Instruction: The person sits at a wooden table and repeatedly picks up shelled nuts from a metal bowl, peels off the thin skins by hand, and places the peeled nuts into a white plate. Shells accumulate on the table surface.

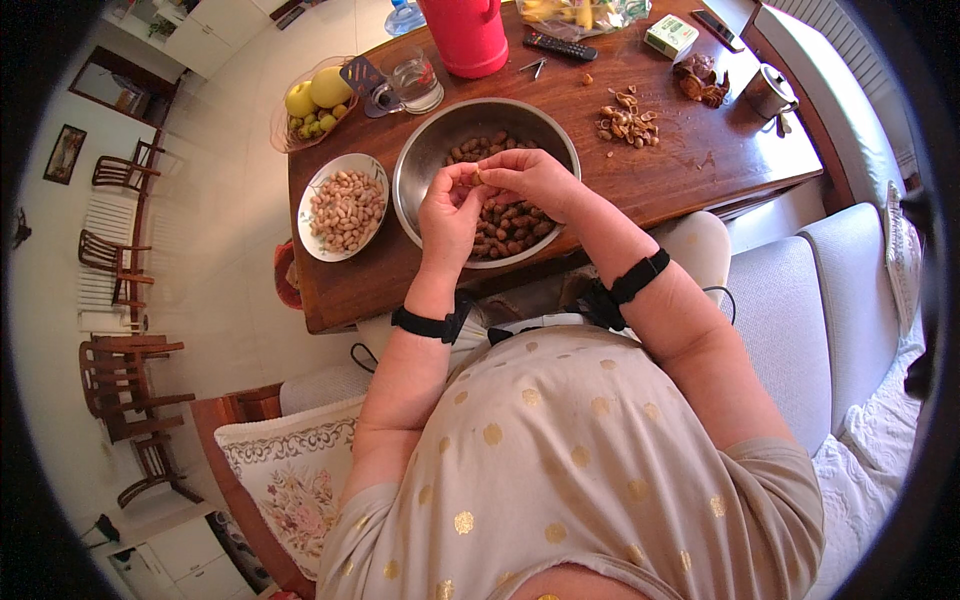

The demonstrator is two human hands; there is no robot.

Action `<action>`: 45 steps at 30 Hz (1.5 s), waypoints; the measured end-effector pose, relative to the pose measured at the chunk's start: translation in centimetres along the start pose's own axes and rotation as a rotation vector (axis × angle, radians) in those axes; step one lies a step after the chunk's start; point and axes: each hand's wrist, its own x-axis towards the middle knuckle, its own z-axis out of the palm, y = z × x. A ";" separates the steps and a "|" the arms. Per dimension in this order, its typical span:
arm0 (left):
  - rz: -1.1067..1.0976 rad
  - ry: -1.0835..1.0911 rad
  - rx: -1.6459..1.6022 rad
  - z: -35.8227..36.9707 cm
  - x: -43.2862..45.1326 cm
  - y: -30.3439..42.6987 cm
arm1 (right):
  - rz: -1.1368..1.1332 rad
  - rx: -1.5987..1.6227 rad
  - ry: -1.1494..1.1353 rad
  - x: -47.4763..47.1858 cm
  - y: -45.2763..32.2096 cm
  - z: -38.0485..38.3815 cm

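Both hands meet over a large steel bowl [409, 180] that holds unshelled peanuts [514, 227]. My left hand [452, 214] and my right hand [531, 178] pinch one small peanut [477, 177] between their fingertips; whether its shell is cracked cannot be told. Left of the bowl, a white oval plate [307, 238] carries a heap of shelled peanut kernels [346, 210]. To the right, a pile of empty-looking peanut shells [628, 124] lies straight on the wooden table [675, 169].
A fruit basket [279, 127], a glass of water [418, 90] and a red pitcher [469, 37] stand behind the bowls. Farther right are a remote control [561, 46], a nutcracker-like metal tool [535, 67], a small box [671, 36], a phone [718, 30] and a lidded metal cup [770, 91].
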 end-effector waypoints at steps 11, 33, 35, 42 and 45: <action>0.017 0.044 0.100 -0.1 0.0 -1.0 | -0.050 -0.149 0.068 0.4 0.5 -0.1; -0.076 0.011 0.157 0.0 -0.2 0.1 | -0.020 -0.194 0.109 0.7 1.0 -0.2; -0.045 0.007 0.206 0.0 -0.3 0.1 | -0.042 -0.283 0.141 0.7 1.1 0.0; 0.001 0.011 0.306 0.2 -0.3 -0.2 | -0.210 -0.678 0.168 0.2 1.2 0.6; -0.048 0.009 0.270 0.2 -0.4 0.0 | -0.234 -0.640 0.148 0.4 1.4 0.7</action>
